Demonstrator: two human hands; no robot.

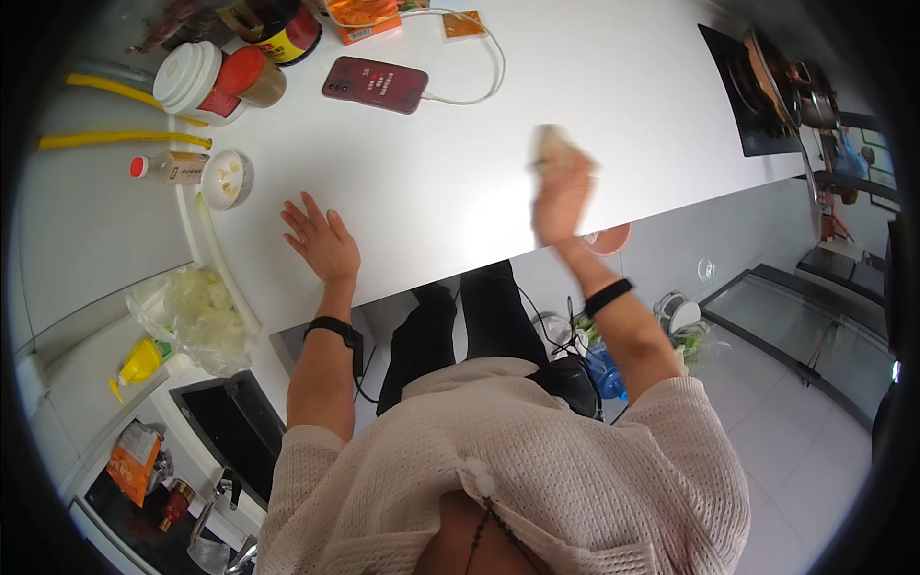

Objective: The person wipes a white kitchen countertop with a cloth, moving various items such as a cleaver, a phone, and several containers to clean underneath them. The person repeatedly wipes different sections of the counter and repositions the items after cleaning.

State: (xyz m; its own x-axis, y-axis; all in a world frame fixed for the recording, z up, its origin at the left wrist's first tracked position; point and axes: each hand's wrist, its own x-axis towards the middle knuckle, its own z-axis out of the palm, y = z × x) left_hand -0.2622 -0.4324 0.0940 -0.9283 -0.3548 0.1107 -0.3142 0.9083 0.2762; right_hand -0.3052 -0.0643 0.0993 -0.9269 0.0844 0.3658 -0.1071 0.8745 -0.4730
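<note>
My right hand (563,201) is closed around a pale, crumpled cloth (549,141) on the white countertop (445,180), near its front edge. Both are blurred by motion, and much of the cloth is hidden in the fist. Toward the left end of the counter, my left hand (325,244) is empty, palm down with its fingers apart. Whether it rests on the surface, I cannot tell. Just beyond it stands a small white bowl (244,188) with several pale yellowish pieces inside. A dark red phone (375,85) lies farther back, plugged into a white cable (496,79).
Jars (253,75), a white tub (188,77) and a small red-capped bottle (180,167) crowd the back left. A cooktop (747,136) holds a pan (765,79) at right. Left are a bag of cut vegetables (205,313) and a sink (233,424). A pink basin (611,238) shows below the edge.
</note>
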